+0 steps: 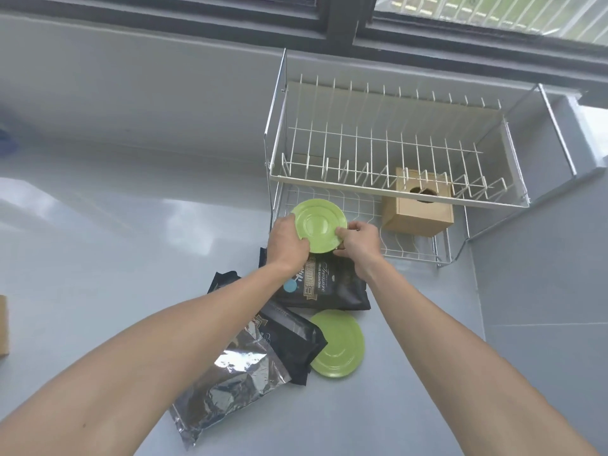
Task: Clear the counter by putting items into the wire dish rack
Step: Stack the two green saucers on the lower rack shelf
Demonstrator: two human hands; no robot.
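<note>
A green saucer (318, 224) is held tilted in front of the lower tier of the white two-tier wire dish rack (399, 192). My left hand (285, 242) grips its left rim and my right hand (358, 240) pinches its right rim. A second green saucer (340, 344) lies upside down on the grey counter (131, 245). Beside it lie a black coffee bag (324, 286), another black bag (292, 340) and a silver foil bag (230, 386). A wooden box (418, 210) with a hole in its top stands in the rack's lower tier.
The rack's upper tier holds nothing. A grey wall and window frame (345, 28) run behind the rack. A brown box edge (3, 325) shows at the far left of the counter. A raised grey ledge (559, 205) borders the rack on the right.
</note>
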